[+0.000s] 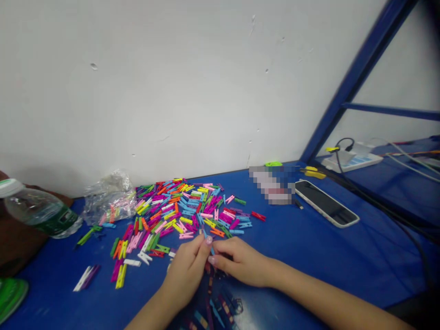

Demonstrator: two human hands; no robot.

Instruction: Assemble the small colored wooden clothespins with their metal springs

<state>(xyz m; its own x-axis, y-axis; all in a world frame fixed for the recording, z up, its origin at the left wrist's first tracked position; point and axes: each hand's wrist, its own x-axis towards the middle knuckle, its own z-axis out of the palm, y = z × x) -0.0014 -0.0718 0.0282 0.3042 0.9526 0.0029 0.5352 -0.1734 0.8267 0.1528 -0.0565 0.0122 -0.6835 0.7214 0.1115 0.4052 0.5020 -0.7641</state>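
Note:
My left hand (188, 261) and my right hand (240, 261) meet at the front edge of a pile of small coloured clothespins (185, 211). Between their fingertips is a light blue clothespin (212, 250), partly hidden by the fingers. Both hands are closed in a pinch on it. Under and in front of the hands lie several more clothespins (216, 311) in shadow, blue, purple and reddish, too dim to make out well. A white and a purple clothespin (86, 278) lie side by side, apart at the left.
A crumpled clear plastic bag (110, 197) and a tilted water bottle (41, 211) stand at left, near a green object (12, 295). On the right lie a phone (326, 204), dark cables (378, 206) and a power strip (354, 160). A white wall (192, 91) rises behind the blue table (282, 238).

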